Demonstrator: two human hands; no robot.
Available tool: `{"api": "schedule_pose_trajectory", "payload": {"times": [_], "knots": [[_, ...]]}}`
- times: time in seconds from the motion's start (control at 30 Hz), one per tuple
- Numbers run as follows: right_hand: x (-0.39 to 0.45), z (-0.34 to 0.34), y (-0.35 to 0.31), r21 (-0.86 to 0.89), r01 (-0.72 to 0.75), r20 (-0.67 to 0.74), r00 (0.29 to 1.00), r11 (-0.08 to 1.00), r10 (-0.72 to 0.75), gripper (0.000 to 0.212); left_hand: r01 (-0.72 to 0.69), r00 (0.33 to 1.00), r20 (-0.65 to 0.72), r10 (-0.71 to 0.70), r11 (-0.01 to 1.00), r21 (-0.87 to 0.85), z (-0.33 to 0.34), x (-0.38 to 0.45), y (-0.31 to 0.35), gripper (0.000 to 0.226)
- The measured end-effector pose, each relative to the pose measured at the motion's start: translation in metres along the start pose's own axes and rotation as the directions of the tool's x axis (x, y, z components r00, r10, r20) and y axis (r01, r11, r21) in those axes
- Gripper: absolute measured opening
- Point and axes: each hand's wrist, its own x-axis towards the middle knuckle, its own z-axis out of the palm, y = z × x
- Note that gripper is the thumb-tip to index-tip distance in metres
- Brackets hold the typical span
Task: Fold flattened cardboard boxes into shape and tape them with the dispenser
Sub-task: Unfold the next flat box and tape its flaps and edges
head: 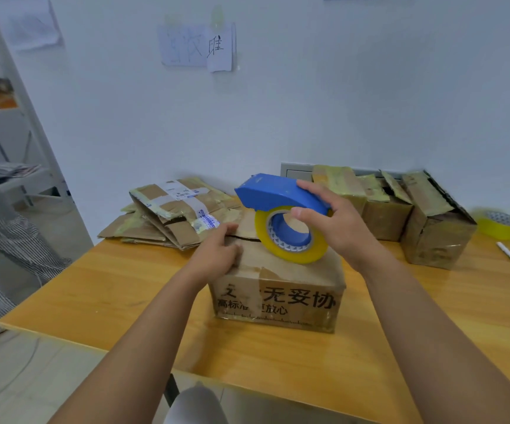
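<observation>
- The right hand (336, 231) is gripping the blue tape dispenser (275, 195), its fingers (310, 186) wrapping over the top and the thumb pressing at the roll's core.
- The yellow tape roll (290, 237) is resting on the cardboard box (278, 289), just below those fingers.
- The left hand (217, 255) is lying flat with fingers spread on the box's top flaps, holding nothing.
- The box is sitting on the bench (125, 289), with flattened boxes (168, 215) lying beyond the left fingers.

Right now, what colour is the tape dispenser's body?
Blue, with a yellowish tape roll mounted; the tape dispenser shows clearly in the head view.
</observation>
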Motion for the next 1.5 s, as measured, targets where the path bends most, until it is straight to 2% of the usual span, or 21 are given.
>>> {"api": "schedule_pose_trajectory", "payload": {"times": [0.13,0.2,0.23,0.33,0.4,0.53,0.6,0.7,0.87,1.0,1.1,1.23,1.3,1.43,1.5], "knots": [[-0.001,-0.005,0.003,0.011,-0.014,0.027,1.000,1.000,0.014,0.045,-0.038,0.984,-0.175,0.021,0.995,-0.094,-0.006,0.009,0.012,0.025],[0.000,-0.005,0.004,0.024,-0.006,0.045,0.999,1.000,0.005,0.044,-0.066,0.974,-0.224,0.022,0.980,-0.187,-0.011,0.013,0.024,0.028],[0.001,-0.004,0.004,0.031,-0.001,0.049,0.999,1.000,0.000,0.043,-0.045,0.979,-0.203,-0.013,0.959,-0.279,-0.013,0.015,0.031,0.033],[0.005,-0.002,0.007,0.054,0.004,0.041,0.999,0.999,-0.006,0.040,0.105,0.991,-0.011,-0.131,0.841,-0.530,-0.019,0.020,0.045,0.047],[0.008,-0.002,0.008,0.070,0.005,0.028,1.000,0.998,-0.007,0.038,0.157,0.988,0.093,-0.126,0.776,-0.610,-0.020,0.023,0.047,0.046],[0.011,-0.005,0.011,0.109,0.003,0.017,1.000,0.994,-0.005,0.036,0.188,0.982,0.153,-0.110,0.600,-0.778,-0.016,0.027,0.043,0.032],[0.013,-0.006,0.013,0.115,-0.001,0.018,1.000,0.993,-0.002,0.035,0.205,0.979,0.181,-0.097,0.537,-0.818,-0.014,0.027,0.041,0.021],[0.015,-0.007,0.014,0.121,-0.003,0.014,1.000,0.993,0.001,0.034,0.213,0.976,0.207,-0.068,0.506,-0.836,-0.010,0.026,0.039,0.011],[0.015,-0.006,0.016,0.128,0.000,0.015,1.000,0.992,-0.002,0.034,0.217,0.975,0.207,-0.073,0.470,-0.855,-0.011,0.026,0.035,0.018],[0.014,-0.007,0.017,0.118,0.011,0.023,1.000,0.993,-0.014,0.035,0.282,0.959,0.259,-0.112,0.387,-0.878,-0.018,0.022,0.028,0.020],[0.015,-0.007,0.017,0.102,0.023,0.040,0.999,0.994,-0.028,0.034,0.277,0.961,0.241,-0.137,0.435,-0.857,-0.023,0.020,0.028,0.034],[0.016,-0.006,0.014,0.057,0.043,0.068,0.997,0.997,-0.047,0.037,0.227,0.974,0.164,-0.157,0.651,-0.725,-0.022,0.022,0.029,0.012],[0.017,-0.006,0.013,0.027,0.051,0.083,0.995,0.998,-0.053,0.042,0.192,0.981,0.129,-0.142,0.714,-0.673,-0.023,0.024,0.028,0.010],[0.017,-0.006,0.013,-0.052,0.064,0.105,0.993,0.997,-0.058,0.048,0.116,0.993,0.048,-0.110,0.771,-0.627,-0.021,0.025,0.028,0.013],[0.018,-0.007,0.013,-0.078,0.068,0.115,0.992,0.995,-0.059,0.046,0.135,0.990,0.049,-0.133,0.773,-0.619,-0.017,0.025,0.027,0.015]]}}
